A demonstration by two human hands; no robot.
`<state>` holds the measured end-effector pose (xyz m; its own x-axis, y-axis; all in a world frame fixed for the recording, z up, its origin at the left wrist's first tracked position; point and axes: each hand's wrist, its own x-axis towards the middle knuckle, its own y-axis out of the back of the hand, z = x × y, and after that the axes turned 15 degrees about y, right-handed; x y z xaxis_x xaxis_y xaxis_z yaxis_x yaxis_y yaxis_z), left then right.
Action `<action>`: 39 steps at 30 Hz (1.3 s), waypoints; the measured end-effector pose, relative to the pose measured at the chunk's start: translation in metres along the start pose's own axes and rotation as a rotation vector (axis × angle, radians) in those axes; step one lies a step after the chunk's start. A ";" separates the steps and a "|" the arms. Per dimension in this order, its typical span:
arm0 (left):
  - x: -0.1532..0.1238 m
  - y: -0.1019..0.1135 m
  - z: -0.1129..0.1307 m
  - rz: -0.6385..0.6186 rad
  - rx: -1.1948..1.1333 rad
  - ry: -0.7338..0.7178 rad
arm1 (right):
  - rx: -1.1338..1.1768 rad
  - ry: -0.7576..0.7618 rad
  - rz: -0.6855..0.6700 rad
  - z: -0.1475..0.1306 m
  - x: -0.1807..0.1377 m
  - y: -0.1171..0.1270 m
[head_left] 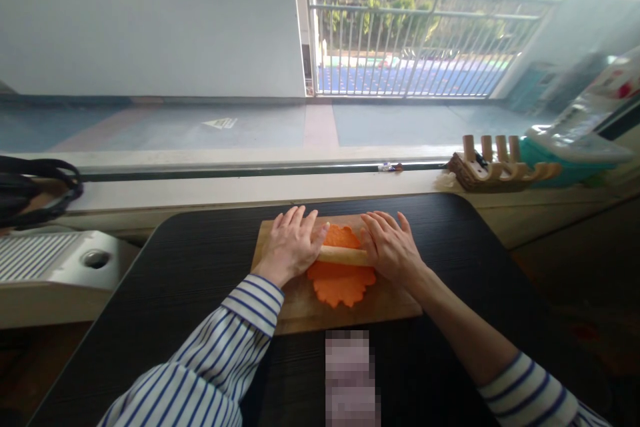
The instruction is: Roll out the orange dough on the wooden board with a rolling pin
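Observation:
A pale wooden rolling pin point(344, 255) lies across a flattened orange sheet of dough or clay point(343, 285) with a wavy edge. My left hand point(291, 245) rests over the pin's left end, fingers stretched forward and thumb out to the side. Over the right end lies my right hand point(391, 245), its fingers also extended and spread a little. Both palms cover the pin's ends, so only its middle shows. Beneath everything is a wooden board point(300, 317).
The board sits on a black table point(210, 280) against a windowsill. A wooden rack with pegs point(493, 163) and a turquoise container point(545, 153) stand at the right. On the left are a white slatted appliance point(65, 260) and a black strap point(65, 177). A pixelated patch covers the front.

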<state>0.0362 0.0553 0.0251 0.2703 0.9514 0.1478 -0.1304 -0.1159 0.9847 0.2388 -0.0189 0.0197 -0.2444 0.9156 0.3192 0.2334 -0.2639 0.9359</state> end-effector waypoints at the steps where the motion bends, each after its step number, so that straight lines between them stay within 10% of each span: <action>1: 0.002 0.000 0.000 -0.004 0.000 0.001 | 0.001 -0.001 0.003 0.001 0.001 -0.001; 21: 0.033 -0.007 0.006 0.038 -0.048 -0.035 | 0.012 -0.052 0.007 0.023 0.027 -0.005; 39: -0.037 0.007 0.002 0.047 0.032 -0.024 | -0.012 0.155 0.026 -0.020 -0.036 0.002</action>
<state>0.0270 0.0185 0.0270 0.2878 0.9375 0.1955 -0.1132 -0.1695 0.9790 0.2294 -0.0588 0.0134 -0.3813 0.8509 0.3615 0.2304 -0.2912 0.9285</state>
